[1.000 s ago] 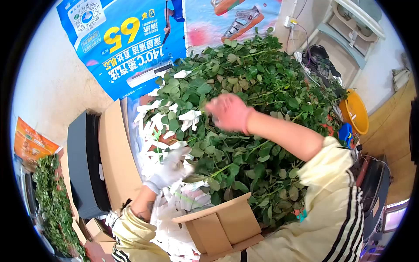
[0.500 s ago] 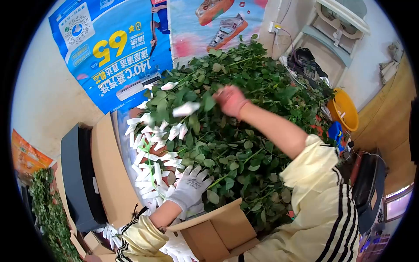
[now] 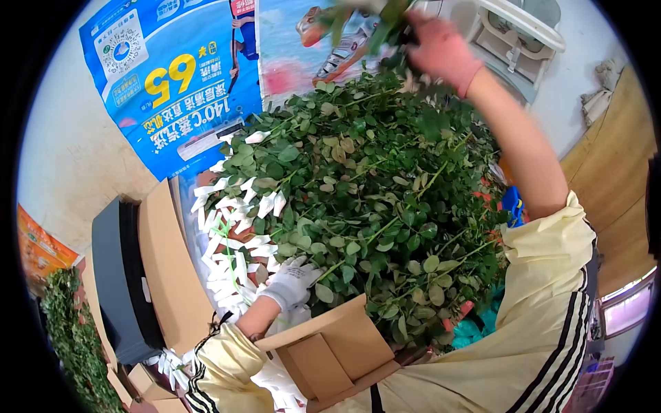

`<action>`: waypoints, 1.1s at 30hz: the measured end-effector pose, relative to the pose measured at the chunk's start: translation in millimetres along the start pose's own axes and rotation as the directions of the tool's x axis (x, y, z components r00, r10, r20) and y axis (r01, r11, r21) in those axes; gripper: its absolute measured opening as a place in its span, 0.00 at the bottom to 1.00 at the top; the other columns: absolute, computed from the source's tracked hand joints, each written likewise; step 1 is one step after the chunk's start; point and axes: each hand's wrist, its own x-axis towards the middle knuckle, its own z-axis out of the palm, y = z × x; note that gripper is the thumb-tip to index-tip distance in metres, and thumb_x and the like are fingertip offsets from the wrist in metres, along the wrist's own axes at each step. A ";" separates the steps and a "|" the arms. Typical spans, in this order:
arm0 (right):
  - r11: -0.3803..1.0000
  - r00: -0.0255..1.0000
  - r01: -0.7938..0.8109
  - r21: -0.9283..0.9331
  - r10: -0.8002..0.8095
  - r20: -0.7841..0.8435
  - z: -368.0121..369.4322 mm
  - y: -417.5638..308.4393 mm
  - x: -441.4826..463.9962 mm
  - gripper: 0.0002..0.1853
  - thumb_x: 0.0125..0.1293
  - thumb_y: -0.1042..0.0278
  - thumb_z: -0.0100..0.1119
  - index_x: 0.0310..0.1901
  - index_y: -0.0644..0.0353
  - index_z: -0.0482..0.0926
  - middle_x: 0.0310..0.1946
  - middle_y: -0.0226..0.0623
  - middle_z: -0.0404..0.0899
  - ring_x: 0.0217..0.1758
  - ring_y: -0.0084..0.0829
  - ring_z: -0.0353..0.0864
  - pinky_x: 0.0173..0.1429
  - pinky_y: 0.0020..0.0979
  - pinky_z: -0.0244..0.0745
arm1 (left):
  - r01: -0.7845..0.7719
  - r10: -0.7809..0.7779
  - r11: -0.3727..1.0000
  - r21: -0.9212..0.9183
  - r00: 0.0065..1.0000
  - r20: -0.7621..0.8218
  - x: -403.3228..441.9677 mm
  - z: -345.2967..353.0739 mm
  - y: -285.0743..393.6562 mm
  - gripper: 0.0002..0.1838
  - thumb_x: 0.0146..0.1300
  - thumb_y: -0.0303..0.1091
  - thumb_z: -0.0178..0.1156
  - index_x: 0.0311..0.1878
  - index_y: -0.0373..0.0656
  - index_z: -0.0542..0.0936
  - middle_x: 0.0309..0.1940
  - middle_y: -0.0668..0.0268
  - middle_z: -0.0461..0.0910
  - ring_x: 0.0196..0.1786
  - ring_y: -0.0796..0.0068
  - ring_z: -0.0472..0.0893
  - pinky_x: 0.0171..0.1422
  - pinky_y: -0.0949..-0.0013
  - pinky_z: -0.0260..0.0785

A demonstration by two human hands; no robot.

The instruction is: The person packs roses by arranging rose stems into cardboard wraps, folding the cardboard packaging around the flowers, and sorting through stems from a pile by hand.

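Observation:
A heap of leafy rose stems (image 3: 385, 186) lies before me, with white-wrapped flower heads (image 3: 224, 272) bunched along its left side. My right hand (image 3: 444, 55), in a pinkish-red glove, is raised above the far end of the heap. It is closed on a leafy rose stem (image 3: 389, 24), which is blurred and partly cut off by the top edge. Low on the heap rests my left hand (image 3: 289, 281) in a white glove. Its fingers lie stretched over the wrapped heads and a green stem, holding nothing that I can see.
Right in front of me stands an open cardboard box (image 3: 337, 344). A dark, curved box (image 3: 124, 282) and a cardboard panel (image 3: 172, 255) are at the left. Posters (image 3: 165, 82) hang behind the heap. A blue object (image 3: 511, 205) sits at its right edge.
My right hand has risen up and to the right, lifting the leafy rose stem off the heap. My left hand has stayed nearly in place as the view shifted slightly.

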 end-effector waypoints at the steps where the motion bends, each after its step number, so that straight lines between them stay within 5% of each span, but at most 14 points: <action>1: 0.999 0.990 -0.021 -0.041 0.027 0.136 -8.6 -34.1 -16.2 0.23 0.55 0.63 0.51 0.53 0.63 0.69 0.47 0.48 0.75 0.49 0.44 0.76 0.55 0.39 0.70 | -0.012 0.011 1.000 -0.025 1.000 -0.021 -3.9 0.0 -1.1 0.35 0.51 0.39 0.57 0.66 0.51 0.63 0.63 0.59 0.65 0.69 0.53 0.57 0.73 0.55 0.47; 3: 0.989 0.886 0.116 -0.092 -0.061 0.460 3.1 -78.3 -56.3 0.19 0.52 0.65 0.50 0.46 0.61 0.71 0.42 0.42 0.76 0.43 0.40 0.78 0.47 0.37 0.73 | -0.055 0.048 0.992 -0.117 0.997 -0.061 -21.5 2.3 -10.4 0.43 0.52 0.51 0.62 0.68 0.42 0.59 0.69 0.50 0.55 0.72 0.50 0.51 0.74 0.54 0.43; 5: 0.901 0.821 0.382 0.208 -0.434 0.371 50.6 -97.0 -128.1 0.16 0.52 0.69 0.49 0.45 0.58 0.72 0.41 0.42 0.72 0.36 0.35 0.78 0.35 0.35 0.74 | 0.043 -0.030 0.948 -0.315 0.999 0.045 -59.3 -23.7 0.4 0.44 0.56 0.53 0.61 0.70 0.42 0.55 0.71 0.50 0.50 0.73 0.52 0.48 0.75 0.54 0.41; 6: 0.886 0.651 0.398 0.239 -0.456 0.606 57.2 -116.8 -156.2 0.15 0.54 0.69 0.47 0.45 0.57 0.73 0.42 0.40 0.72 0.38 0.34 0.77 0.36 0.33 0.73 | 0.055 -0.042 0.945 -0.322 0.998 0.050 -76.3 -23.3 -7.3 0.44 0.56 0.53 0.61 0.70 0.42 0.55 0.71 0.50 0.50 0.73 0.52 0.48 0.75 0.54 0.41; 7: 0.803 0.685 0.508 0.312 -0.596 0.418 83.7 -122.7 -204.0 0.17 0.55 0.68 0.48 0.47 0.57 0.72 0.44 0.38 0.73 0.40 0.33 0.76 0.37 0.32 0.71 | -0.086 0.107 0.882 -0.463 0.994 0.019 -97.1 -19.6 -21.3 0.41 0.58 0.52 0.60 0.69 0.42 0.58 0.69 0.49 0.54 0.72 0.55 0.53 0.73 0.56 0.45; 8: 0.763 0.564 0.534 0.365 -0.643 0.518 93.0 -134.3 -231.6 0.19 0.55 0.68 0.48 0.50 0.57 0.72 0.48 0.39 0.72 0.44 0.34 0.76 0.42 0.33 0.72 | -0.219 0.244 0.782 -0.584 0.969 -0.037 -112.5 -20.6 -29.3 0.37 0.60 0.50 0.60 0.68 0.41 0.61 0.68 0.49 0.58 0.70 0.58 0.58 0.72 0.58 0.49; 12: 0.699 0.246 0.427 0.573 -0.700 0.671 99.3 -138.8 -238.2 0.25 0.55 0.66 0.54 0.57 0.56 0.70 0.60 0.43 0.68 0.57 0.40 0.73 0.54 0.37 0.72 | 0.051 -0.114 0.488 -0.872 0.993 -0.006 -130.5 -105.3 -0.6 0.21 0.60 0.40 0.60 0.53 0.39 0.77 0.47 0.57 0.80 0.48 0.68 0.79 0.55 0.66 0.69; 13: 0.720 0.229 0.300 0.625 -0.691 0.685 91.9 -132.6 -221.6 0.30 0.53 0.61 0.58 0.60 0.53 0.68 0.61 0.43 0.67 0.61 0.42 0.70 0.61 0.36 0.68 | -0.048 -0.212 0.665 -0.745 0.945 -0.251 -114.0 -95.1 -10.4 0.21 0.58 0.38 0.60 0.53 0.38 0.76 0.46 0.57 0.79 0.48 0.65 0.78 0.54 0.63 0.69; 15: 0.842 -0.165 0.129 0.524 -0.503 0.848 49.5 -148.7 -129.7 0.29 0.52 0.55 0.60 0.57 0.53 0.72 0.56 0.41 0.73 0.58 0.40 0.73 0.60 0.36 0.68 | 0.011 -0.247 0.881 -0.473 0.863 -0.441 -75.0 -64.6 -31.3 0.34 0.58 0.52 0.57 0.64 0.41 0.65 0.59 0.49 0.69 0.63 0.54 0.66 0.67 0.58 0.57; 17: 0.873 -0.090 0.189 0.449 -0.440 0.893 45.2 -167.4 -76.2 0.22 0.55 0.57 0.56 0.52 0.55 0.75 0.50 0.41 0.77 0.56 0.38 0.74 0.59 0.36 0.69 | 0.018 -0.155 0.928 -0.371 0.926 -0.343 -39.2 -23.3 -42.4 0.43 0.58 0.63 0.51 0.66 0.36 0.61 0.64 0.41 0.59 0.68 0.45 0.59 0.71 0.56 0.51; 19: 0.833 0.389 0.134 0.537 -0.542 0.745 80.2 -191.2 -67.4 0.17 0.57 0.61 0.52 0.47 0.54 0.78 0.48 0.40 0.78 0.55 0.38 0.75 0.58 0.36 0.70 | -0.041 -0.057 0.859 -0.511 0.983 -0.175 -20.4 -5.5 -18.7 0.47 0.57 0.66 0.49 0.67 0.34 0.58 0.64 0.43 0.60 0.69 0.46 0.57 0.73 0.55 0.45; 21: 0.683 0.577 0.063 0.728 -0.620 0.532 146.3 -230.7 -79.5 0.15 0.57 0.67 0.49 0.45 0.58 0.77 0.48 0.44 0.78 0.55 0.40 0.75 0.58 0.35 0.69 | 0.019 -0.039 0.961 -0.274 0.997 -0.069 -7.5 -11.2 8.5 0.45 0.57 0.63 0.52 0.66 0.33 0.57 0.66 0.47 0.58 0.70 0.47 0.55 0.73 0.52 0.44; 26: 0.778 0.216 0.406 0.479 -0.591 0.778 239.6 -303.3 -126.7 0.22 0.53 0.65 0.53 0.51 0.60 0.72 0.49 0.42 0.77 0.54 0.34 0.76 0.55 0.34 0.68 | 0.057 -0.062 0.984 -0.168 0.998 -0.030 -7.9 -4.6 17.7 0.42 0.57 0.60 0.53 0.65 0.35 0.61 0.67 0.52 0.59 0.71 0.50 0.54 0.74 0.51 0.44; 33: 0.686 0.273 0.633 0.360 -0.632 0.725 238.2 -308.0 -140.1 0.26 0.55 0.62 0.51 0.57 0.59 0.69 0.50 0.42 0.72 0.54 0.41 0.70 0.55 0.39 0.64 | 0.085 -0.083 0.987 -0.139 0.996 0.016 -6.6 -8.2 24.4 0.40 0.56 0.59 0.54 0.63 0.37 0.65 0.67 0.54 0.59 0.71 0.50 0.54 0.73 0.50 0.44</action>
